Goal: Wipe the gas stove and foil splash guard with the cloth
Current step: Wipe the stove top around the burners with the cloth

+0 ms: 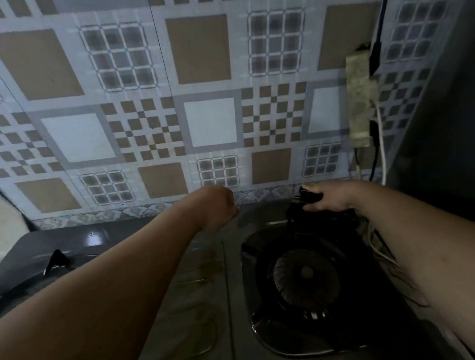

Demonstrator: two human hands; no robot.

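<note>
The dark gas stove [229,295] fills the lower half of the head view, with its right burner [305,274] bare and round. Behind it the checked, patterned foil splash guard [209,96] covers the wall. My right hand [332,198] is at the stove's back right and grips a black piece [304,198] that looks like the burner's pan support, tilted up off the burner. My left hand [218,207] reaches to the stove's back edge by the foot of the guard. Its fingers bend away out of sight. No cloth shows.
A grimy power strip [359,97] with black and white cables hangs on the wall at the right, above the stove's back corner. A dark wall or cabinet side [456,132] closes the right. A black prong [56,261] stands on the left burner side.
</note>
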